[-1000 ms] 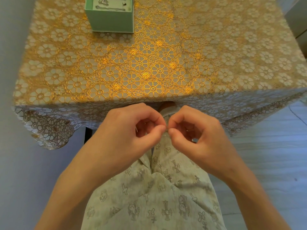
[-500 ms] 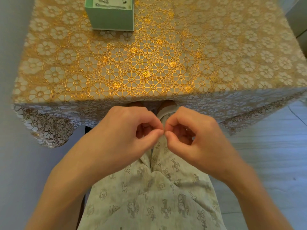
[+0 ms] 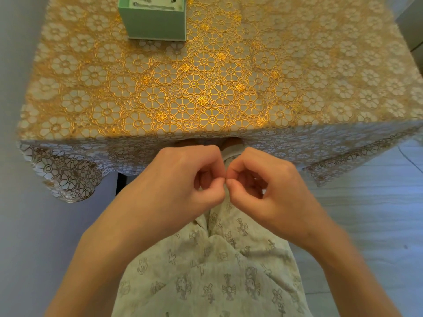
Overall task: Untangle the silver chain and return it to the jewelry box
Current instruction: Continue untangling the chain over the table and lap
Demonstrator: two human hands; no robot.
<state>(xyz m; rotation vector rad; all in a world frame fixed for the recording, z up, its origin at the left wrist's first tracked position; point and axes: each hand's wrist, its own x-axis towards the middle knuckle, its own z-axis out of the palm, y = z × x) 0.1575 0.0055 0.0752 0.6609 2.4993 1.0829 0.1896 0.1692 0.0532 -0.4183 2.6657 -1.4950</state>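
The silver chain I cannot see; I judge it is pinched between the fingertips, where my left hand (image 3: 183, 177) and right hand (image 3: 265, 186) meet above my lap, in front of the table (image 3: 320, 88). Both hands are curled, thumb pressed against forefinger. Such a chain should be light, limp and slippery, so I would hold it beside the knot. The jewelry box (image 3: 155, 26) stands well apart.

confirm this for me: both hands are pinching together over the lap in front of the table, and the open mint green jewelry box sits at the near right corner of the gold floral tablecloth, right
Not quite. The head view shows the open mint green jewelry box at the far left of the gold floral tablecloth, not the near right corner. The rest holds: the left hand and right hand pinch together over the lap, in front of the table.
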